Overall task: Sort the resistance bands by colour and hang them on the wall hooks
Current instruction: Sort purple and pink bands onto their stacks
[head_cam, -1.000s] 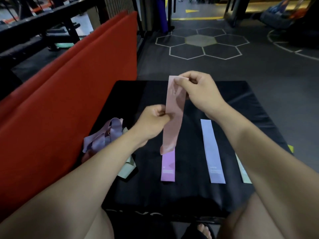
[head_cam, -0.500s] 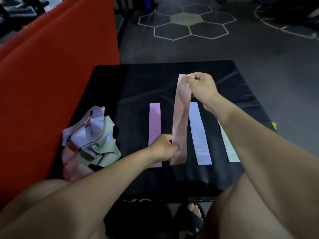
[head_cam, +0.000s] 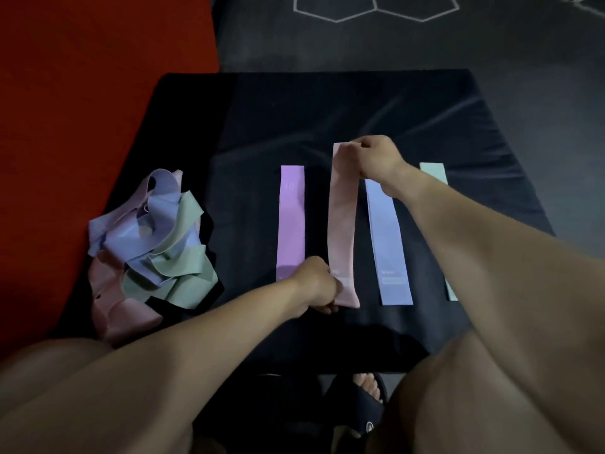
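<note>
1. A pale pink band (head_cam: pixel 342 221) lay stretched lengthwise over the black mat (head_cam: pixel 360 109), in the gap between a purple band (head_cam: pixel 290 221) on its left and a blue band (head_cam: pixel 388 237) on its right.
2. The right hand (head_cam: pixel 376 157) pinched the far end of the pale pink band, fingers curled over its top corner.
3. The left hand (head_cam: pixel 316 283) gripped the near end of the same band, fingers closed around its left edge just above the bottom fold.
4. Whether the pale pink band rested fully flat on the mat or hung slightly above it could not be told from the head view; its near end looked to touch the surface.
5. The purple band lay flat and straight, with a faint printed number near its far end.
6. The blue band lay flat beside the right forearm, its far end hidden under the wrist, and it carried small pale print near its near end.
7. A mint green band (head_cam: pixel 435 172) lay furthest right, mostly covered by the right forearm, with only its far end and a sliver of its near end showing.
8. A tangled heap of bands (head_cam: pixel 154 244) in blue, green and pink sat at the mat's left edge, against a red pad (head_cam: pixel 82 93).
9. A foot in a black sandal (head_cam: pixel 366 407) showed below the mat's near edge, between the person's bare knees.
10. White hexagon lines (head_cam: pixel 376 8) marked the dark floor beyond the mat.
</note>
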